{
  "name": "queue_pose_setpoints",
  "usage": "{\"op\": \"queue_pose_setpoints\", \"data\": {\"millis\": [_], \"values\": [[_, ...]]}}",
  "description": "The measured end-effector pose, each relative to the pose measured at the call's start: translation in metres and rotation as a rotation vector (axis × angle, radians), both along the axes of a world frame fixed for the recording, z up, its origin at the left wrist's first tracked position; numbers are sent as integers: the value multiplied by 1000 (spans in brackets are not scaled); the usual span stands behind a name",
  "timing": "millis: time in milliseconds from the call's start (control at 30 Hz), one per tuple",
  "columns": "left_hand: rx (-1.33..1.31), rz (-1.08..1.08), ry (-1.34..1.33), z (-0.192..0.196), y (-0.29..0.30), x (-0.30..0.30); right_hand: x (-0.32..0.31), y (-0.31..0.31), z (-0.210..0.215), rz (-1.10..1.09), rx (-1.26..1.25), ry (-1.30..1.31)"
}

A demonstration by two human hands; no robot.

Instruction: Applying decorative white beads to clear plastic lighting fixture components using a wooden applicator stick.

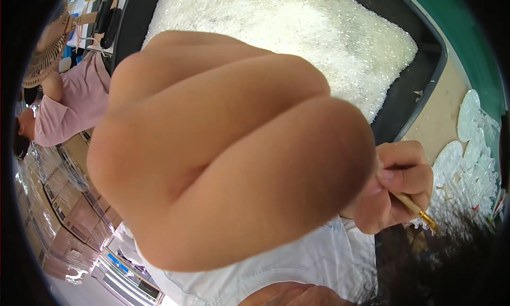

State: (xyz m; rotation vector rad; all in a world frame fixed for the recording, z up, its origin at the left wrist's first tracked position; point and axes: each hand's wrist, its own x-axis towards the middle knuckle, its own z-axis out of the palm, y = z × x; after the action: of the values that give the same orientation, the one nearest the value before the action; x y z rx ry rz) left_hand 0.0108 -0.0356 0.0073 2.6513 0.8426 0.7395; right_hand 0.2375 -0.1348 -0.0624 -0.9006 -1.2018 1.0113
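Observation:
Very near the camera, my left hand (228,152) fills the middle of the head view. Its fingers are bent and pressed together, and the fingertips are hidden, so what they hold, if anything, does not show. To the right and farther off, my right hand (406,186) pinches a thin brush (408,202) with a pale wooden handle and a gold-coloured metal band. The brush points down to the right. Beyond my left hand lies a broad heap of glittering clear-white small pieces (276,29) in a black tray (425,53).
Clear plastic discs and crumpled clear pieces (467,152) lie on a tan surface (438,114) at the right. A green surface (451,24) borders it. At the left, a person in a pink shirt (79,101) is near a woven basket (45,61); wrapped cartons (69,199) stand below.

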Motion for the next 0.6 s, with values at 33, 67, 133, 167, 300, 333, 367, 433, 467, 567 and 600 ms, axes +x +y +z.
{"op": "queue_pose_setpoints", "data": {"millis": [33,67,133,167,300,333,367,433,467,567,600], "values": [[-2,0,-12,-1,0,-1,2,2,3,4,-20,-88],[-4,1,-25,-2,1,-1,4,5,3,7,-22,-100],[-4,7,-35,-4,-1,-2,6,8,0,72,-12,-25],[-3,12,-31,-3,-3,-3,7,9,-1,79,-10,-19],[-2,25,-27,-5,-8,-7,5,7,-1,144,-81,15],[-3,23,-42,-7,-8,-6,6,6,1,132,-118,1],[-2,19,-54,-8,-7,-5,8,7,3,130,-118,-9],[-2,16,-67,-10,-7,-4,11,10,5,160,-116,-27],[-3,15,-69,-11,-8,-4,11,9,5,162,-117,-27],[-3,7,-81,-13,-9,-2,11,11,7,136,-123,-26],[-3,3,-88,-13,-8,0,13,18,14,177,-87,-118]]}}
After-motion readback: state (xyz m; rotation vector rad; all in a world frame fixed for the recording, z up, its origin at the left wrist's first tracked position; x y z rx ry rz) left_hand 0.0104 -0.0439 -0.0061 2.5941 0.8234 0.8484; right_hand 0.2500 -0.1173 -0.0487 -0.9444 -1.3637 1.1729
